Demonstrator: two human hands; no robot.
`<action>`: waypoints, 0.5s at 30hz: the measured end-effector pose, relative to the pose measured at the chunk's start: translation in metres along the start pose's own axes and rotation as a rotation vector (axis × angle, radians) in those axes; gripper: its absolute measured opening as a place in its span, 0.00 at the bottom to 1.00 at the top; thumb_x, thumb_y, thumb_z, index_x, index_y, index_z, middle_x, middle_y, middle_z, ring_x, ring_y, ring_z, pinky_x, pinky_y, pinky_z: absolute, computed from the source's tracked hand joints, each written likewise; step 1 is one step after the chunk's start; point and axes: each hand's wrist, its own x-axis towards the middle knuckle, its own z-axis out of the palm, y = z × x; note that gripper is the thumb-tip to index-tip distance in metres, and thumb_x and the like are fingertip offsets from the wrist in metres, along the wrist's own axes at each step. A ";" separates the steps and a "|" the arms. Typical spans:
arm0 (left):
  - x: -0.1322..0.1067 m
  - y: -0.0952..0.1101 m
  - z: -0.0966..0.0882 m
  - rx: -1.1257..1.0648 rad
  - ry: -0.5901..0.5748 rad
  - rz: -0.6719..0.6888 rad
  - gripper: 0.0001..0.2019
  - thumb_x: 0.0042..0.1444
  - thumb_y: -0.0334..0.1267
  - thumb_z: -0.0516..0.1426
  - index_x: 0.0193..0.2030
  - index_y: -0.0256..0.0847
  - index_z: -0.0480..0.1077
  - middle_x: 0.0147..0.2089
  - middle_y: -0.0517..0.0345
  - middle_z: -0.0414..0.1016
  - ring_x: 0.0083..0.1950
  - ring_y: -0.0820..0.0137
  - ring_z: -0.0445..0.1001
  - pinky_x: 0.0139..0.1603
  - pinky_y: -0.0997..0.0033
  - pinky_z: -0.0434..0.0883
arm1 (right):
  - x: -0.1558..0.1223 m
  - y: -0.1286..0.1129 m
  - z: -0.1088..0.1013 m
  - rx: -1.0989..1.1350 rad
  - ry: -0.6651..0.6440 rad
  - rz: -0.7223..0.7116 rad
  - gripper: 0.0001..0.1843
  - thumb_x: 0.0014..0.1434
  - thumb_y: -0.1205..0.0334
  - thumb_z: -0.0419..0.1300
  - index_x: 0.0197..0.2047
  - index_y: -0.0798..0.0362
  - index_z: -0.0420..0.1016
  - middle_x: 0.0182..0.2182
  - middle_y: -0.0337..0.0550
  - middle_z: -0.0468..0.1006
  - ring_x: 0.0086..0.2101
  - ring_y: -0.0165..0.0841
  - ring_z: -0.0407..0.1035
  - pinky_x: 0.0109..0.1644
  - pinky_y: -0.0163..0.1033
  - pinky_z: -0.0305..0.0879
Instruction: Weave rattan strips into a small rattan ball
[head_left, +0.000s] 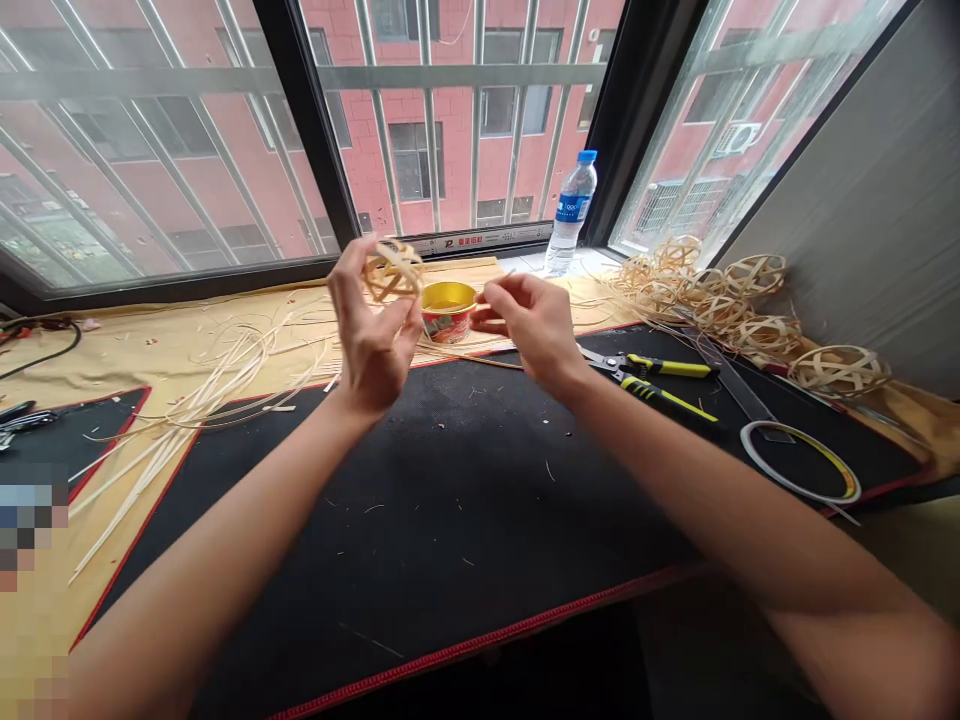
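Note:
My left hand (371, 325) is raised and holds a small open-weave cane ball (392, 270) at its fingertips. My right hand (529, 328) pinches a thin cane strip (486, 307) between thumb and fingers, close to the ball. Just below and between my hands stands a paper noodle cup (448, 311) with a yellow inside. Loose cane strips (225, 400) lie in a spread to the left of my left hand.
Finished woven balls (724, 300) are heaped at the right by the window. Yellow-handled shears (645, 375), a steel ruler (739, 385) and a coiled ring (799, 462) lie on a black red-edged mat (420, 500). A water bottle (570, 215) stands on the sill.

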 end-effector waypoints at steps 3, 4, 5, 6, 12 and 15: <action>0.027 -0.026 0.031 0.067 -0.118 0.019 0.09 0.59 0.35 0.52 0.35 0.43 0.73 0.65 0.53 0.59 0.69 0.53 0.49 0.67 0.45 0.52 | 0.058 0.010 0.007 -0.218 0.140 -0.072 0.05 0.55 0.71 0.57 0.36 0.56 0.67 0.32 0.42 0.75 0.32 0.31 0.74 0.38 0.42 0.74; 0.033 -0.035 0.043 0.085 -0.145 0.030 0.10 0.60 0.35 0.50 0.37 0.42 0.73 0.65 0.52 0.58 0.69 0.53 0.49 0.67 0.45 0.52 | 0.073 0.014 0.010 -0.344 0.183 -0.105 0.08 0.54 0.72 0.57 0.40 0.56 0.68 0.33 0.43 0.76 0.35 0.33 0.74 0.41 0.43 0.73; 0.037 -0.044 0.053 0.102 -0.159 0.028 0.12 0.61 0.34 0.48 0.38 0.41 0.73 0.65 0.50 0.58 0.69 0.54 0.50 0.66 0.46 0.52 | 0.084 0.019 0.012 -0.488 0.212 -0.121 0.10 0.55 0.71 0.57 0.42 0.56 0.68 0.35 0.45 0.77 0.39 0.35 0.73 0.44 0.45 0.72; 0.039 -0.052 0.063 0.121 -0.173 0.021 0.13 0.61 0.33 0.46 0.39 0.40 0.72 0.65 0.48 0.59 0.68 0.54 0.51 0.66 0.46 0.53 | 0.093 0.024 0.014 -0.636 0.226 -0.109 0.10 0.56 0.69 0.57 0.43 0.56 0.69 0.38 0.46 0.77 0.43 0.36 0.72 0.48 0.47 0.70; 0.032 -0.087 0.082 0.322 -0.388 0.086 0.19 0.59 0.27 0.41 0.46 0.30 0.71 0.66 0.36 0.57 0.67 0.48 0.54 0.65 0.43 0.51 | 0.110 0.056 0.025 -1.055 0.081 0.136 0.09 0.58 0.65 0.55 0.39 0.57 0.76 0.44 0.56 0.76 0.53 0.49 0.64 0.51 0.55 0.64; 0.032 -0.091 0.076 0.378 -0.475 0.178 0.22 0.58 0.25 0.40 0.52 0.25 0.69 0.66 0.32 0.56 0.68 0.47 0.53 0.65 0.41 0.51 | 0.122 0.069 0.030 -1.115 0.033 0.217 0.15 0.51 0.66 0.63 0.44 0.60 0.74 0.50 0.62 0.71 0.58 0.57 0.56 0.53 0.65 0.59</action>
